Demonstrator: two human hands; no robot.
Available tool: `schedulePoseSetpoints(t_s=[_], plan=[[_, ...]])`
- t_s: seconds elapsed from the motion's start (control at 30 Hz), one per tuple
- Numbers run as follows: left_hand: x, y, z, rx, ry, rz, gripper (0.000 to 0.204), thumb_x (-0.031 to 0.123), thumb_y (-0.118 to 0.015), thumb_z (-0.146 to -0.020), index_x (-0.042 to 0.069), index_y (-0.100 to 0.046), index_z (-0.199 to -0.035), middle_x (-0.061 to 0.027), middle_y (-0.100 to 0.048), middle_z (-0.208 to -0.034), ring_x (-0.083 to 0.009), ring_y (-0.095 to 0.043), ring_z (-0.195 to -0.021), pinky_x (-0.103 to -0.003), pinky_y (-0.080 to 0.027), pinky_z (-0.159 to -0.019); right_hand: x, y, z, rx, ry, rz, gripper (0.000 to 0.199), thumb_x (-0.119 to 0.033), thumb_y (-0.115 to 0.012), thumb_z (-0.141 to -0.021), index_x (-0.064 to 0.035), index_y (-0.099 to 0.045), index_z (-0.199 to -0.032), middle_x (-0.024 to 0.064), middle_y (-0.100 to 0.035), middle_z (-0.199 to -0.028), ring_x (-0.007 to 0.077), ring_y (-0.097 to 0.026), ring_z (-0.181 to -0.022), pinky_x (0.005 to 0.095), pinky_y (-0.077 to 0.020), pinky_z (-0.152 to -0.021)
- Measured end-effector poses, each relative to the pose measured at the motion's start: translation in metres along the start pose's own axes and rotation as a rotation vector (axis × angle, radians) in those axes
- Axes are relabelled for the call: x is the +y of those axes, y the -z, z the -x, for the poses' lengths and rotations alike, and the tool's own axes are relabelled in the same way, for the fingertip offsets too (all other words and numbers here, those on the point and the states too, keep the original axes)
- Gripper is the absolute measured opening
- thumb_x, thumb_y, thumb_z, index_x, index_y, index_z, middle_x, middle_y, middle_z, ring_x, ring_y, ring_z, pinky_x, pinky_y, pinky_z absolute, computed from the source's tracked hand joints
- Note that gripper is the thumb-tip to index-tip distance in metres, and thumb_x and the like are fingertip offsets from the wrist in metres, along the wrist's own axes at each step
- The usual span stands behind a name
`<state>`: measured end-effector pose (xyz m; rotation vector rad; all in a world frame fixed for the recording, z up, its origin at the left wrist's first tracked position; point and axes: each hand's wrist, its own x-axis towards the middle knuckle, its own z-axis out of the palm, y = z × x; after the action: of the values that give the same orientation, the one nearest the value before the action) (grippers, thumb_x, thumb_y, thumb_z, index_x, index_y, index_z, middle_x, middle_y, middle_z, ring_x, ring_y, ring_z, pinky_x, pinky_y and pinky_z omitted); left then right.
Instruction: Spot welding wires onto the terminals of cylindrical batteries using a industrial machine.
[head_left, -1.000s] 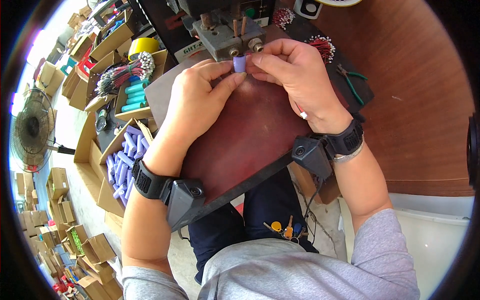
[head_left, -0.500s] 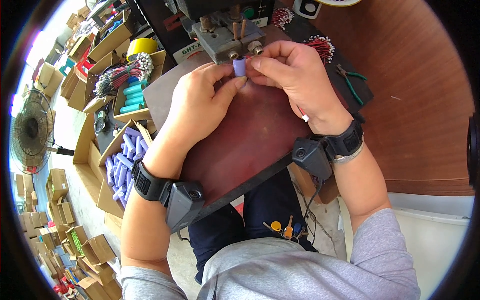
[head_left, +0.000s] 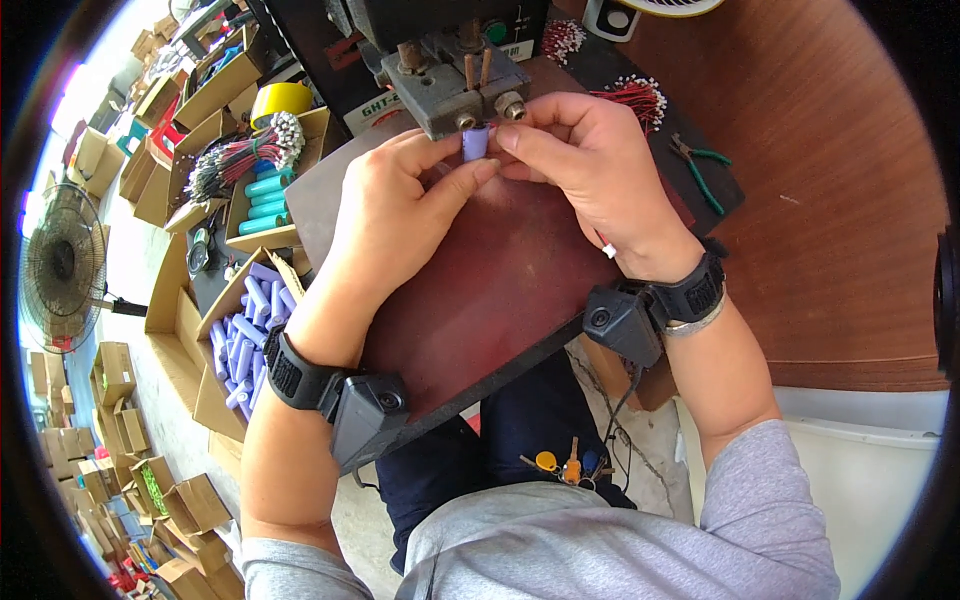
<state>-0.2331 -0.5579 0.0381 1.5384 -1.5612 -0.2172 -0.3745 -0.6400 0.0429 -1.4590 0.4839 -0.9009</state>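
Nearest lie the grey shirt and the keys at its hem. Just beyond, the board begins at its thick dark front edge, and its red surface runs up between the forearms to the hands. Two wrist cameras, one per arm, hang near that edge.

The left hand has thumb and forefinger narrowed around one purple cell, whose upper end is under the machine; I cannot tell whether they touch. The right hand has thumb and forefinger drawn together just beside the cell, holding one lead; its white plug shows by the wrist, its other end is hidden. Little room separates the fingertips from the machine's two bolts. Two copper rods stand on its block.

Right of the board, one pair of pliers lies on a dark surface beside the wide brown table. Two bundles of leads lie farther up.

Left, a carton holds many purple cells, too jumbled to count. Farther, a box holds four visible green cells; near it are a lead bundle and one yellow tape roll. Farther left stands one fan.
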Motion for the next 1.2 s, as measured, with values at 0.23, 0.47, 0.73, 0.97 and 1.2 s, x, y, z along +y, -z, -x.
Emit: schedulePoseSetpoints(t_s=[0.23, 0.47, 0.73, 0.97, 1.2], plan=[[0.0065, 0.0060, -0.0015, -0.119, 0.136, 0.022, 0.024, 0.021, -0.066, -0.071, 0.003, -0.063, -0.087, -0.0120, -0.054, -0.064, -0.0221, -0.053, -0.057, -0.030, -0.041, -0.055, -0.0017, -0.0006, 0.0011, 0.008, -0.029, 0.000, 0.013, -0.007, -0.061, -0.074, 0.0058, -0.060, -0.077, 0.0065, -0.060, -0.067, 0.0085, -0.056, -0.059, 0.0200, -0.0456, -0.054], [0.0036, 0.0091, -0.0014, -0.143, 0.063, 0.072, 0.024, 0.020, -0.064, -0.072, 0.003, -0.063, -0.088, -0.0134, -0.055, -0.067, -0.0243, -0.054, -0.061, -0.031, -0.042, -0.057, -0.0049, -0.0007, 0.0022, -0.006, -0.043, 0.013, 0.014, -0.008, -0.062, -0.074, 0.0053, -0.059, -0.079, 0.0072, -0.060, -0.070, 0.0097, -0.057, -0.060, 0.0202, -0.0464, -0.055], [0.0038, 0.0038, -0.0011, -0.099, 0.035, -0.021, 0.022, 0.021, -0.063, -0.073, 0.002, -0.062, -0.085, -0.0152, -0.054, -0.067, -0.0304, -0.054, -0.063, -0.034, -0.041, -0.057, -0.0037, 0.0002, 0.0021, -0.004, -0.092, -0.070, 0.014, -0.007, -0.062, -0.074, 0.0050, -0.059, -0.080, 0.0067, -0.059, -0.070, 0.0094, -0.057, -0.064, 0.0191, -0.0459, -0.058], [0.0008, 0.0012, -0.0008, -0.116, 0.058, -0.039, 0.023, 0.023, -0.063, -0.072, 0.003, -0.063, -0.084, -0.0157, -0.054, -0.066, -0.0312, -0.054, -0.063, -0.035, -0.041, -0.056, 0.0011, 0.0019, 0.0014, -0.001, -0.060, -0.018, 0.013, -0.006, -0.061, -0.073, 0.0054, -0.059, -0.079, 0.0072, -0.059, -0.070, 0.0092, -0.056, -0.061, 0.0193, -0.0459, -0.056], [0.0025, 0.0026, -0.0022, -0.123, 0.074, -0.047, 0.024, 0.023, -0.064, -0.071, 0.004, -0.064, -0.085, -0.0162, -0.057, -0.065, -0.0297, -0.056, -0.060, -0.033, -0.043, -0.056, 0.0017, 0.0005, 0.0007, 0.016, -0.007, 0.052, 0.012, -0.006, -0.060, -0.073, 0.0051, -0.059, -0.077, 0.0067, -0.060, -0.068, 0.0089, -0.056, -0.061, 0.0201, -0.0457, -0.055]])
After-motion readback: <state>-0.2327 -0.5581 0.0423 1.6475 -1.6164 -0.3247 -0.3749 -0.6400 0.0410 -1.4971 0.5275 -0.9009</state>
